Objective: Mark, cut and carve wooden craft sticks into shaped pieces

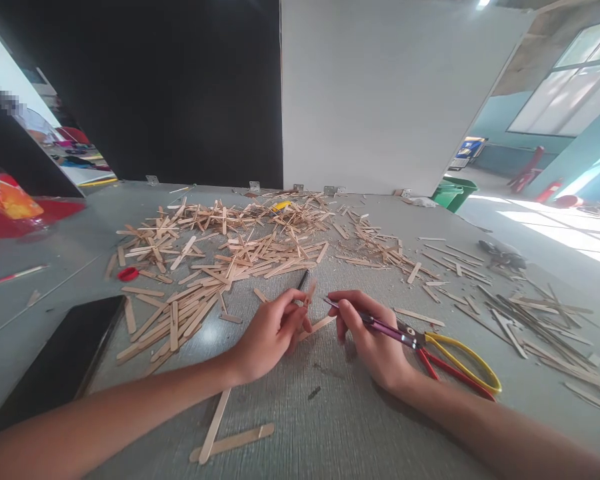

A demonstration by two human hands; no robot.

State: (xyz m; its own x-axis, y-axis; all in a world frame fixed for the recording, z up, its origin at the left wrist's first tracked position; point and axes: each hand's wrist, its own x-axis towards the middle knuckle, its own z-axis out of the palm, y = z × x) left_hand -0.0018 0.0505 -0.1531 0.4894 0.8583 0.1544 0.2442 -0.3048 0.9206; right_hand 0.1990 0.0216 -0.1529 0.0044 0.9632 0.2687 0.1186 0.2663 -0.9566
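Note:
My left hand (pixel 273 327) is closed, its thumb and fingers pinching a short piece of craft stick (pixel 311 291). A thin dark rod (pixel 304 279) shows just beyond those fingertips; whether the hand holds it I cannot tell. My right hand (pixel 375 337) is wrapped round a slim purple pen-like tool (pixel 387 329), whose narrow tip points left towards the stick piece, apart from it. Beside the right wrist lie pliers (pixel 460 363) with red and yellow handles. Under the left forearm, two craft sticks (pixel 235 440) lie crossed on the grey table (pixel 325 433).
Heaps of craft sticks (pixel 260 253) spread across the table's middle, with a yellow object (pixel 281 206) among them. A black phone (pixel 60 360), a red ring (pixel 128 274) and an orange-labelled bottle (pixel 10 200) are at left. Thin strips (pixel 525 327) lie right. Upright panels (pixel 380 93) stand behind.

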